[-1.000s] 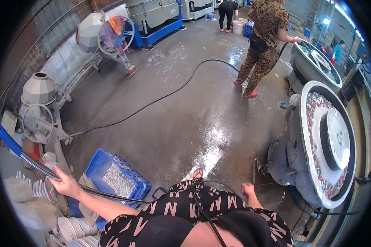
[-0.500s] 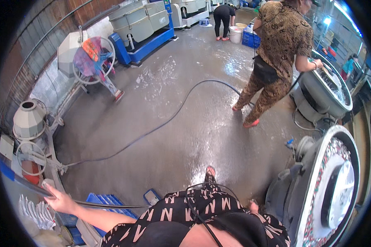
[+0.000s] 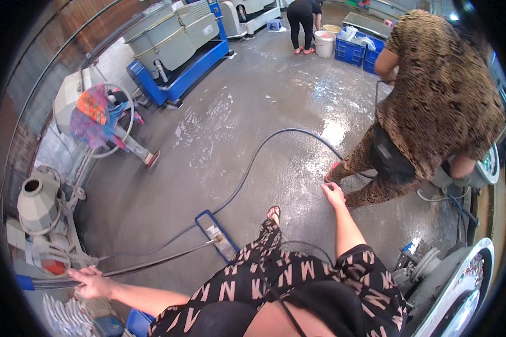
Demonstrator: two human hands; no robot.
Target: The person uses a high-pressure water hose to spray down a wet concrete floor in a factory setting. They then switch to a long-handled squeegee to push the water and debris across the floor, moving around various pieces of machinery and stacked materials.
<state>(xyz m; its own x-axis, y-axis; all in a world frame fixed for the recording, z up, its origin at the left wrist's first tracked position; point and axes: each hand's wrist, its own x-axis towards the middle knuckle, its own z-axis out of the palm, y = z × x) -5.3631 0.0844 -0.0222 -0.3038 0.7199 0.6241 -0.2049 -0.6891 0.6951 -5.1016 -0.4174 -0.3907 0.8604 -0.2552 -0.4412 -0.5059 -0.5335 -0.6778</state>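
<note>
My left hand (image 3: pixel 93 282) is closed around a long thin pole (image 3: pixel 152 262) at the lower left. This pole slants up to a flat, blue-edged rectangular head (image 3: pixel 225 242) over the wet floor. My right hand (image 3: pixel 334 195) is stretched forward with loosely bent fingers and nothing visible in it. In the picture it overlaps the trouser leg of a person (image 3: pixel 433 95) in patterned brown clothes, and I cannot tell whether they touch. A dark hose (image 3: pixel 246 171) curves over the floor between us.
A round tub machine (image 3: pixel 478 275) stands close at my right. Grey machines on blue frames (image 3: pixel 191 78) line the far left, near a wheel (image 3: pixel 130 115) draped with cloth. Farther off, another person (image 3: pixel 302 25) bends by white buckets (image 3: pixel 324 44) and blue crates (image 3: pixel 349 51).
My right hand has come into view, reaching forward. The pole's blue-edged head now lies farther out from my body. The person in brown appears much closer and leans over.
</note>
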